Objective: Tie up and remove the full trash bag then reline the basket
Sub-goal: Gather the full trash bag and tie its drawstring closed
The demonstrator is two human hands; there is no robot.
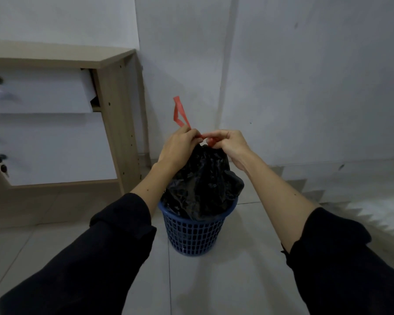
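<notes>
Left hand (pixel 180 144), right hand (pixel 229 144) pinching red drawstring (pixel 180 112), knot hidden

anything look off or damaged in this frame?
Yes: the upper white drawer front of the wooden cabinet sits askew, its right edge chipped with a dark gap showing. No spill around the blue basket; the black trash bag looks intact.

No text, label, brand, number or sign is showing legibly anywhere in this view.
</notes>
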